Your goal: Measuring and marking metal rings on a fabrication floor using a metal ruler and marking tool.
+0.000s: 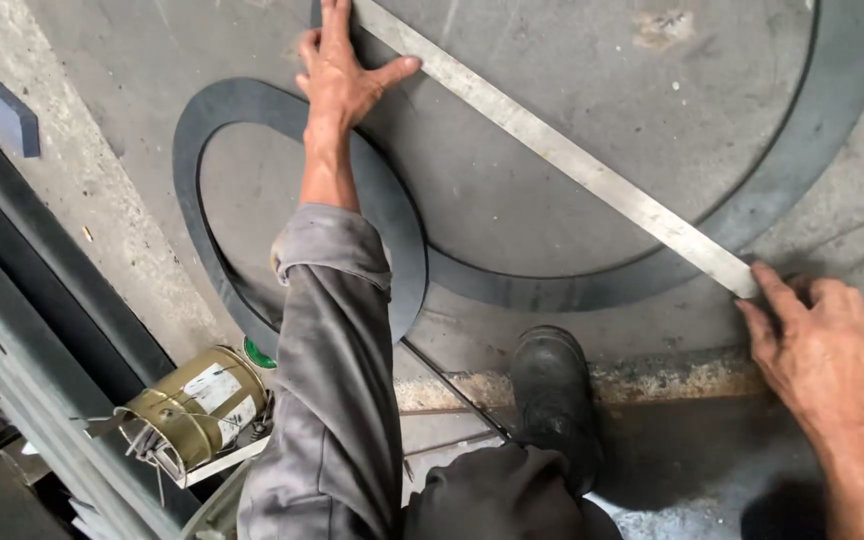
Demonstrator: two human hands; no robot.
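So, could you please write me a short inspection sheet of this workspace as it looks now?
Surface: grey metal plate, scuffed, rust along the near edge.
Job's things: long steel ruler laid slantwise across the large dark ring; smaller dark ring beside it.
Clutter: brass-coloured can with wire.
Grippers: left hand presses the ruler's far end; right hand its near end.
Cables: thin rod by the boot.
Surroundings: dark beams at left.

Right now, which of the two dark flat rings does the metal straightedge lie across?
The larger ring at right; the straightedge spans it. The smaller ring lies left, clear of it.
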